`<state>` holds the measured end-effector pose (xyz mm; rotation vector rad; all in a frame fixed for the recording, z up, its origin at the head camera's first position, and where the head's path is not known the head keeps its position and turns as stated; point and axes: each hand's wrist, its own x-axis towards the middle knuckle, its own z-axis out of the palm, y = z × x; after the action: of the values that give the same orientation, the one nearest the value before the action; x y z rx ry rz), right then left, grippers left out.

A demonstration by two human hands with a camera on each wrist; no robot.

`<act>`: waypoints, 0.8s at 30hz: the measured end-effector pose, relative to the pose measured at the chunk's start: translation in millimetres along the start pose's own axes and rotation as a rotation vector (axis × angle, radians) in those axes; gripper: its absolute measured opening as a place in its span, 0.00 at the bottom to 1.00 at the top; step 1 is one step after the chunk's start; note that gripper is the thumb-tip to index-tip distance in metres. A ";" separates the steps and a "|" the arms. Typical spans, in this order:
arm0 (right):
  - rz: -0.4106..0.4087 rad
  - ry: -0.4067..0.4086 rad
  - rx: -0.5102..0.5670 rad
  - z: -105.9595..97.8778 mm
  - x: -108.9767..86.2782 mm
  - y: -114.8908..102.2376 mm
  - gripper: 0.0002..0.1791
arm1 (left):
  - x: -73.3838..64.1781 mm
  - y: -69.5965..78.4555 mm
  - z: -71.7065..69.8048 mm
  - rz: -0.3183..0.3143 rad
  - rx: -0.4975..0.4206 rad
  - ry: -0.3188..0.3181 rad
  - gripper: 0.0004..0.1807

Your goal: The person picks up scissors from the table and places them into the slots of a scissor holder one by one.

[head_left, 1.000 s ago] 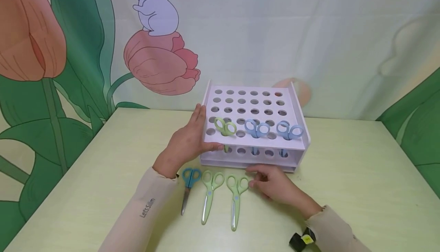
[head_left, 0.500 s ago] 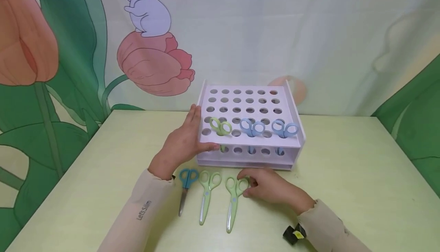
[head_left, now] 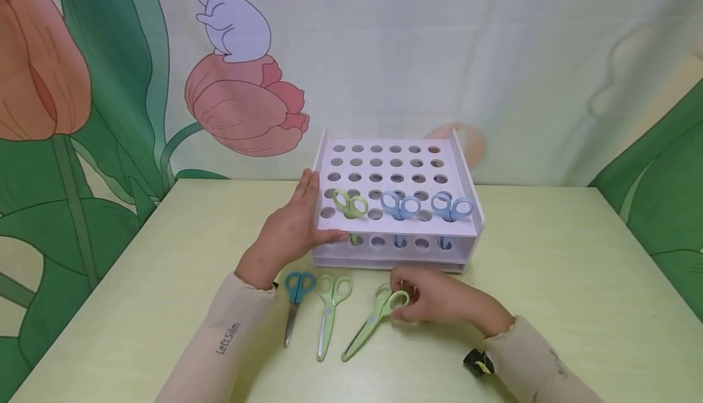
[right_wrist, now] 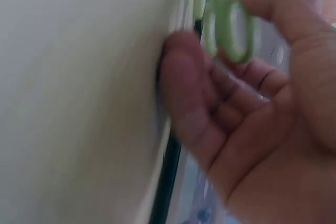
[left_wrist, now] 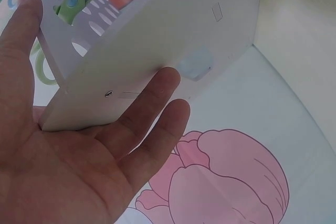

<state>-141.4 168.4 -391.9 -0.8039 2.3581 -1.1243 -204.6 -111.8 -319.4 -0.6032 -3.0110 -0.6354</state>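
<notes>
My left hand [head_left: 285,232] rests against the left front corner of a white holed rack [head_left: 351,226], its fingers straight along the side wall [left_wrist: 131,72] and its thumb across the front. Just in front of the rack, my right hand [head_left: 439,296] pinches the handle loops of green scissors [head_left: 370,323], which slant with their tip toward the lower left. Their green handle [right_wrist: 226,24] shows between thumb and fingers in the right wrist view. Left of them lie another pair of green scissors [head_left: 326,320] and blue-handled scissors [head_left: 296,296] with bare metal blades.
In the rack's front rows stand green-handled scissors [head_left: 350,204] and two light-blue pairs, one in the middle [head_left: 400,206] and one at the right [head_left: 451,207]. A patterned curtain [head_left: 384,55] hangs behind the pale yellow table [head_left: 549,268].
My right hand has come onto the rightmost green scissors' handle and swung them, so the tip points further left. The left hand keeps its place on the rack.
</notes>
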 end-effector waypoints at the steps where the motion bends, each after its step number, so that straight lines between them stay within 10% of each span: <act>1: 0.007 -0.004 0.062 -1.6 -0.6 -0.3 0.16 | 0.0 -0.1 0.3 -0.001 -0.001 0.000 0.70; 9: -0.025 0.009 0.441 -16.6 -4.6 -6.2 0.16 | 0.6 0.6 1.3 0.003 -0.003 0.003 0.70; 24: -0.175 0.284 0.396 -41.3 -19.4 -22.1 0.12 | 0.0 -0.2 0.9 0.008 0.004 0.001 0.69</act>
<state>-143.4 193.0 -347.7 -0.7547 2.1927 -1.8132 -204.6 -111.7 -320.3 -0.6141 -3.0071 -0.6292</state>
